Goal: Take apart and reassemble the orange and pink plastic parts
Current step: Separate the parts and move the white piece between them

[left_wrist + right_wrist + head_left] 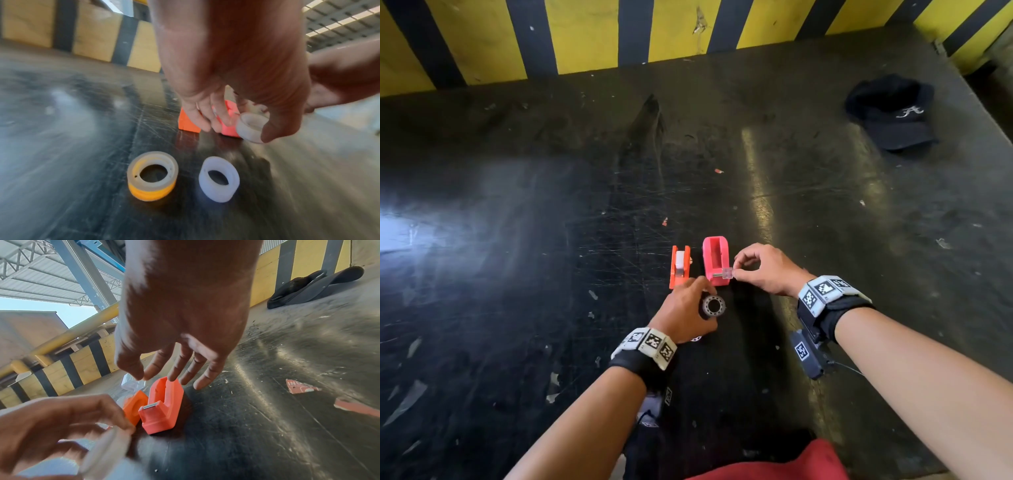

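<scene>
Scuffed black table [517, 240], glossy in patches, backed by a yellow-and-black striped wall [585, 31]. Black cap [893, 113] lies at the far right, well apart from the work.

Pink tape dispenser body [716, 261] stands upright near the table's front edge, its slot bare; metal cutter strip visible in the right wrist view. Orange tape dispenser body [680, 266] sits just beside it on the left, something white in its slot.

Left hand [685, 315] hovers just in front of the two bodies, thumb and fingers curled round a translucent ring-shaped core [252, 127].

Right hand [767, 270] is at the pink body's right side, thumb and forefinger pinching a small clear plastic piece [728, 273] held against that body's near end; other fingers spread loosely.

On the table below the left hand, seen from the left wrist: a tape roll on an orange hub [152, 177] and a white ring [220, 178], side by side, apart.
</scene>
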Demonstrator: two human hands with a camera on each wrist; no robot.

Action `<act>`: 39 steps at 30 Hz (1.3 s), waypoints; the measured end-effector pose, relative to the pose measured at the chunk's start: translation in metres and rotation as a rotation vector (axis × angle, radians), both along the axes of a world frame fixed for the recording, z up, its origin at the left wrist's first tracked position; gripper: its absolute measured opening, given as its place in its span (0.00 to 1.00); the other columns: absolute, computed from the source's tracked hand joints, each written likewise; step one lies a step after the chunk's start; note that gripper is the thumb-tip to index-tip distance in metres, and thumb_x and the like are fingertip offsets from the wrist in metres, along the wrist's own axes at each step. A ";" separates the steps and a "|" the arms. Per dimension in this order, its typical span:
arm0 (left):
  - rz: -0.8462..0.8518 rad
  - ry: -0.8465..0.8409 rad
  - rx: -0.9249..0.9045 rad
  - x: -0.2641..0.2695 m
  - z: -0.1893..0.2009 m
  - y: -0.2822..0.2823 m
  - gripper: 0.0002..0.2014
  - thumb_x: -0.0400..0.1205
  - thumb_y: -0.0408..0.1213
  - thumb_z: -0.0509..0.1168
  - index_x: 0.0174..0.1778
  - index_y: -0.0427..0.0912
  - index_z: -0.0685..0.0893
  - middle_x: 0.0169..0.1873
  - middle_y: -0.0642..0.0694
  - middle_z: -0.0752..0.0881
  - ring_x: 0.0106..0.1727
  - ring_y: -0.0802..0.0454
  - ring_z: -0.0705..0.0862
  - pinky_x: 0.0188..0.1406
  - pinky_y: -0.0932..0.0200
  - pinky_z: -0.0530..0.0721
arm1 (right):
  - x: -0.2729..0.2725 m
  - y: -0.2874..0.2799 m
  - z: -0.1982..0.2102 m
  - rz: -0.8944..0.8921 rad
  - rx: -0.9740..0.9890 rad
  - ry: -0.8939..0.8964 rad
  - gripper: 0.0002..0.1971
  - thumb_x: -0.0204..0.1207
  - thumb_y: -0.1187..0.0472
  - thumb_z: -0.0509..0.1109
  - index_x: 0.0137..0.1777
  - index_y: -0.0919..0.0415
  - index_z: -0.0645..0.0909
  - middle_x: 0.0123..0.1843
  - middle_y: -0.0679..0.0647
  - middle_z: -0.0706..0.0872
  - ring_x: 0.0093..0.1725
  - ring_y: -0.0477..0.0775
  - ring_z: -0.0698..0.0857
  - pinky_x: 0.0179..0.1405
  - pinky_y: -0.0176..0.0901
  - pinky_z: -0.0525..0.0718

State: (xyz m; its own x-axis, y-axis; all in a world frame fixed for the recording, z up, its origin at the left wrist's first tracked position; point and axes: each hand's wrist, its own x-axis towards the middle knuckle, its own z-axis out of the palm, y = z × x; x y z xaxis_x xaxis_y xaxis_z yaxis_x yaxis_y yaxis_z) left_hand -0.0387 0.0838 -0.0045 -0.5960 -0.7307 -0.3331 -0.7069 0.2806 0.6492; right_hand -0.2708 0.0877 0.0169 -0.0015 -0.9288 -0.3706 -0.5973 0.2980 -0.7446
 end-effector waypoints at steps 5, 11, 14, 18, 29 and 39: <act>0.162 0.163 0.203 0.022 0.012 -0.013 0.25 0.70 0.28 0.78 0.59 0.53 0.80 0.52 0.50 0.92 0.47 0.53 0.93 0.50 0.61 0.92 | 0.003 0.001 -0.004 -0.002 0.013 0.008 0.09 0.74 0.55 0.82 0.47 0.60 0.92 0.56 0.52 0.91 0.56 0.51 0.90 0.50 0.28 0.80; 0.303 0.334 0.415 0.031 0.021 -0.018 0.25 0.74 0.22 0.78 0.63 0.47 0.80 0.60 0.40 0.87 0.52 0.39 0.94 0.47 0.54 0.93 | 0.013 -0.002 -0.004 0.021 0.018 -0.004 0.11 0.73 0.49 0.84 0.44 0.56 0.92 0.54 0.49 0.91 0.54 0.49 0.90 0.54 0.36 0.84; 0.355 0.436 0.556 0.032 0.027 -0.018 0.22 0.77 0.23 0.75 0.65 0.44 0.81 0.60 0.39 0.86 0.49 0.46 0.92 0.51 0.53 0.91 | 0.015 -0.005 -0.002 0.022 0.009 0.002 0.10 0.72 0.49 0.84 0.43 0.55 0.92 0.54 0.49 0.91 0.54 0.50 0.90 0.61 0.48 0.87; 0.419 0.465 0.470 0.030 0.028 -0.020 0.09 0.86 0.38 0.72 0.61 0.47 0.82 0.56 0.38 0.90 0.44 0.50 0.92 0.50 0.50 0.91 | 0.016 -0.007 0.000 0.017 0.003 0.000 0.08 0.73 0.53 0.84 0.44 0.57 0.92 0.55 0.50 0.91 0.55 0.50 0.90 0.64 0.51 0.87; 0.553 0.448 0.291 0.039 0.031 -0.041 0.17 0.81 0.32 0.75 0.65 0.42 0.83 0.54 0.42 0.94 0.55 0.45 0.95 0.53 0.52 0.94 | 0.026 -0.015 0.011 0.052 -0.021 -0.035 0.04 0.73 0.55 0.83 0.44 0.53 0.91 0.54 0.49 0.90 0.56 0.51 0.89 0.62 0.50 0.87; 0.523 0.555 0.430 0.041 0.035 -0.041 0.29 0.73 0.31 0.74 0.73 0.47 0.82 0.63 0.41 0.92 0.61 0.38 0.93 0.53 0.51 0.94 | 0.035 -0.019 0.019 0.060 -0.037 -0.101 0.05 0.74 0.59 0.82 0.41 0.48 0.89 0.50 0.49 0.91 0.49 0.45 0.88 0.55 0.41 0.83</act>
State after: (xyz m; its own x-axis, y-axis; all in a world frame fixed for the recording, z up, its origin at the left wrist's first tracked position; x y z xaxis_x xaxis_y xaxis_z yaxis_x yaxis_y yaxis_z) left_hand 0.0027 0.0423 0.0308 -0.3772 -0.8336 -0.4036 -0.2268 -0.3394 0.9129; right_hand -0.2358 0.0687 0.0360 0.0898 -0.9392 -0.3314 -0.5348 0.2352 -0.8115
